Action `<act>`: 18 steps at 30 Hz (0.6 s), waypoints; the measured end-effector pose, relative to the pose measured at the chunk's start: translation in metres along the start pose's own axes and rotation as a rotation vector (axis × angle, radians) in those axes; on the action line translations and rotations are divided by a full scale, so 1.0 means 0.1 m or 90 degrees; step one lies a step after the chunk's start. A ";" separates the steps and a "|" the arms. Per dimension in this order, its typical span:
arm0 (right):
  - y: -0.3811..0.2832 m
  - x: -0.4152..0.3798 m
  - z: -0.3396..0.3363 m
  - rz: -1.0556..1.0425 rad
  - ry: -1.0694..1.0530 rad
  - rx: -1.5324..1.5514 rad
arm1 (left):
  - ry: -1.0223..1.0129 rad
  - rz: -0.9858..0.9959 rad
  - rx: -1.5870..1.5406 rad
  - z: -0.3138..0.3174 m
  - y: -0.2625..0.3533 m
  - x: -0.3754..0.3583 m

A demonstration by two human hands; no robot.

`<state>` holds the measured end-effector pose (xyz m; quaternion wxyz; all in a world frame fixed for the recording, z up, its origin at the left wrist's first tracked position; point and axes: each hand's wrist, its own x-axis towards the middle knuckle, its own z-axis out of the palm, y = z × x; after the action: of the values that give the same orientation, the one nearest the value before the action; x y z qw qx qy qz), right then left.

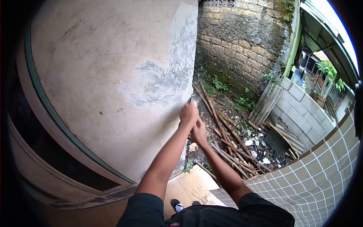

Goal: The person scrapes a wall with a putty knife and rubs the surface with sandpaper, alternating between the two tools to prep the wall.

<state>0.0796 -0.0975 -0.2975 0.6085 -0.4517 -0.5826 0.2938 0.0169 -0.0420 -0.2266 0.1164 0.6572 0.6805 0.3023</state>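
My left hand (188, 113) is closed at the right edge of the pale plastered wall (113, 68), around something dark and thin whose tip shows just above the fingers; I cannot make out what it is. Just below and to the right, my right hand (199, 132) is held close against the left one, its fingers curled and partly hidden. Grey, scraped patches (162, 85) of rough plaster lie on the wall above my hands and run up along its edge.
Beyond the wall edge lie bamboo poles and sticks (227, 142) among rubble. A mossy brick wall (234, 45) stands behind, and a grey block wall (302, 109) at right. A low tiled wall (314, 181) curves at lower right. My feet stand on floor tiles (189, 181).
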 end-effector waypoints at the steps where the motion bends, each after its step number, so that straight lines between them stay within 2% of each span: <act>1: 0.30 -0.38 0.01 0.109 -0.043 0.041 | -0.029 -0.040 -0.035 0.34 -0.30 -0.25; 2: 0.34 -0.72 -0.04 0.222 -0.081 0.070 | -0.056 -0.092 -0.040 0.60 -0.56 -0.53; 3: 0.55 -1.00 -0.10 0.351 -0.140 0.107 | -0.140 -0.155 -0.045 0.79 -0.80 -0.77; 5: 0.83 -1.54 -0.17 0.434 -0.170 0.171 | -0.172 -0.252 -0.096 1.24 -1.26 -1.22; 7: 0.73 -1.95 -0.28 0.502 -0.212 0.110 | -0.271 -0.315 -0.310 1.88 -1.84 -1.62; 9: 0.89 -2.26 -0.37 0.492 -0.290 0.144 | -0.365 -0.443 -0.602 1.87 -1.95 -2.05; 10: 0.74 -2.30 -0.48 0.494 -0.345 0.143 | -0.364 -0.448 -0.604 1.91 -2.01 -2.24; 11: 0.82 -2.35 -0.51 0.493 -0.350 0.145 | -0.314 -0.512 -0.750 1.93 -2.09 -2.38; 12: 0.96 -2.43 -0.54 0.422 -0.306 0.035 | -0.259 -0.570 -0.897 1.92 -2.10 -2.43; 13: 1.15 -2.51 -0.57 0.348 -0.260 -0.073 | -0.254 -0.568 -0.900 1.88 -2.05 -2.47; 15: 1.37 -2.54 -0.58 0.353 -0.238 -0.026 | -0.072 -0.591 -0.978 1.72 -1.93 -2.56; 17: 1.22 -2.31 -0.63 0.706 -0.456 0.582 | -0.038 -0.590 -0.963 1.64 -1.89 -2.52; 18: 0.80 -2.20 -0.54 0.794 -0.365 0.445 | -0.022 -0.526 -1.013 1.47 -1.79 -2.50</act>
<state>0.1130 -0.2693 -0.4617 0.2630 -0.3840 -0.2284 0.8551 -0.0219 -0.2371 -0.5041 0.6471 0.0892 0.4499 0.6089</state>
